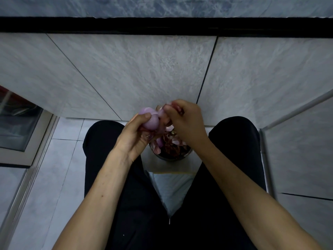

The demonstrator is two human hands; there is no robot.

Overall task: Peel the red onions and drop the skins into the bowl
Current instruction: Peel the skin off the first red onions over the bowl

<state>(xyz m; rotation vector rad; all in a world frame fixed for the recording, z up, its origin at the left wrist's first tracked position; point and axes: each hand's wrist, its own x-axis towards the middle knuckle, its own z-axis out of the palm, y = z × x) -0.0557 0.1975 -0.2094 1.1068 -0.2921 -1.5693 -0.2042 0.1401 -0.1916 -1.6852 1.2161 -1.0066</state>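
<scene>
Onions (150,118), pale purple and already bare of skin, sat in the left hand (137,134), held up above and a little left of the bowl (171,156). In the head view that hand's thumb curled over the top of the front onion, and its fingers wrapped underneath, so the grip was closed around the cluster. At least two rounded bulbs showed, pressed against each other.

The right hand (185,121) hovered just beside them, directly over the bowl. Its thumb and fingers were curled in a tight pinch on a strip of reddish skin (177,108), which showed between the fingertips and next to the onions. Whether that strip was free of the bulb could not be told.

The bowl stood on the floor between the person's knees, partly hidden by both hands. It was heaped with skins (171,143), pink, dark red and brown, and one small purple bulb lay among them near the left side.

Both forearms were bare and reached in from the bottom corners. Black trousers (111,156) covered the legs on each side of the bowl. Beyond the hands rose a wall of large grey tiles (126,69), with a black band (162,26) running across near the top.
</scene>
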